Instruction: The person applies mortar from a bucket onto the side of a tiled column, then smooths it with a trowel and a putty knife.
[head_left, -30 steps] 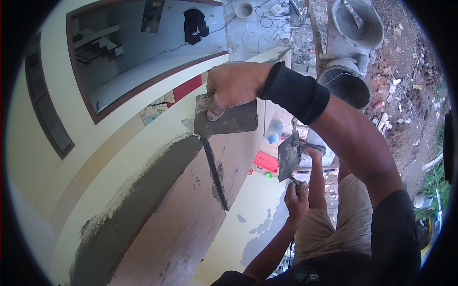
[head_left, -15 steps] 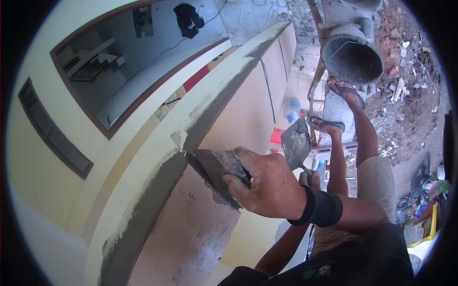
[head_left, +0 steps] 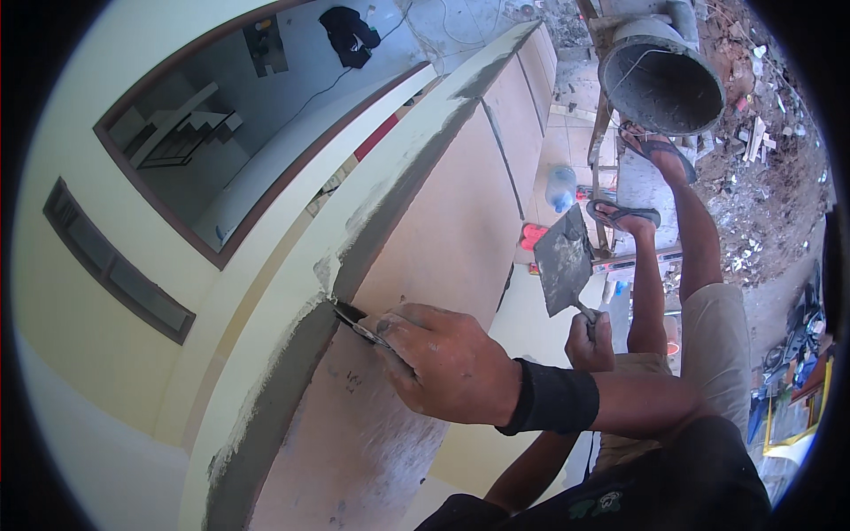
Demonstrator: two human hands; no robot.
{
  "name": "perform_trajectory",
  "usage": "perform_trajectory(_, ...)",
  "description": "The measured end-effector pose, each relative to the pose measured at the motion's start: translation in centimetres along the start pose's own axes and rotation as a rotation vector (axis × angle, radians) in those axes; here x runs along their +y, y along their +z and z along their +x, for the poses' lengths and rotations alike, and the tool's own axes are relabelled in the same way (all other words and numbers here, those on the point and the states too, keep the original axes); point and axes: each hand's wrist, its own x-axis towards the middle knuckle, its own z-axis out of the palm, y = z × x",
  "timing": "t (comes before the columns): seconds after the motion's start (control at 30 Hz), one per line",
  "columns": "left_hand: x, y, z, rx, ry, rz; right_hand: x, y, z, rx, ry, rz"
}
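My right hand (head_left: pixel 447 363), with a black band on its wrist, is closed on a wide scraper (head_left: pixel 356 320). The dark blade is seen nearly edge-on, its tip at the boundary between the wet grey mortar strip (head_left: pixel 274 416) and the pinkish panel (head_left: pixel 354 442). This strip runs along the edge of the pale ledge (head_left: pixel 235 389). Lower, beyond my right forearm, my left hand (head_left: pixel 591 343) grips the handle of a pointed trowel (head_left: pixel 565 261). Grey mortar is smeared over its upturned blade.
A mortar-coated bucket (head_left: pixel 664 88) stands at the upper right, near my sandalled feet (head_left: pixel 651 150) on a plank. A large clear bottle (head_left: pixel 560 188) is below the panel. Rubble (head_left: pixel 761 195) covers the ground at right. Beyond the ledge is a brown-framed window opening (head_left: pixel 204 252).
My right hand has moved left and turned, bringing the scraper from broadside to nearly edge-on. My left hand and trowel show more fully, slightly further right. The whole view has shifted a little.
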Motion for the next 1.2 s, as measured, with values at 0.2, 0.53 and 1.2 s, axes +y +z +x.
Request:
perform_trajectory(0.2,0.2,0.2,0.0,0.005,-0.001,-0.050,0.2,-0.4,-1.4,-0.041,-0.019,0.046)
perform_trajectory(0.53,0.4,0.3,0.1,-0.039,-0.025,-0.029,0.0,-0.9,-1.0,-0.009,0.033,0.057)
perform_trajectory(1.2,0.7,-0.7,0.2,-0.211,-0.249,0.131,-1.5,-8.6,6.2,-0.223,-0.156,-0.347)
